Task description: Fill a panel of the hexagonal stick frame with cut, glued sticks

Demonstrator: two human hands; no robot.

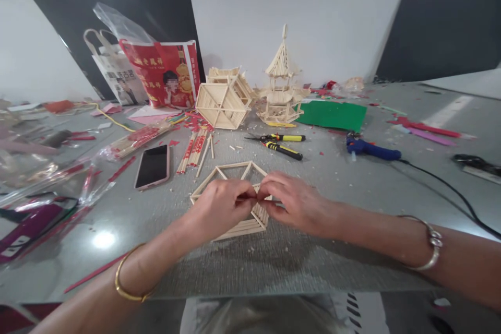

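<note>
The stick frame (245, 229) lies on the table (313, 269) under the left hand (225, 201) and right hand (295, 201), whose bent fingers sit close together, pinching what one cannot tell, and a hard push could knock its thin sticks (235, 165) crooked.

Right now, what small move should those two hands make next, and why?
Perhaps the left hand and right hand should lower to the stick frame: they meet over its right side, seemingly pinching something too small to tell. Sticks lie side by side in the near section, while the far one looks open.
</note>
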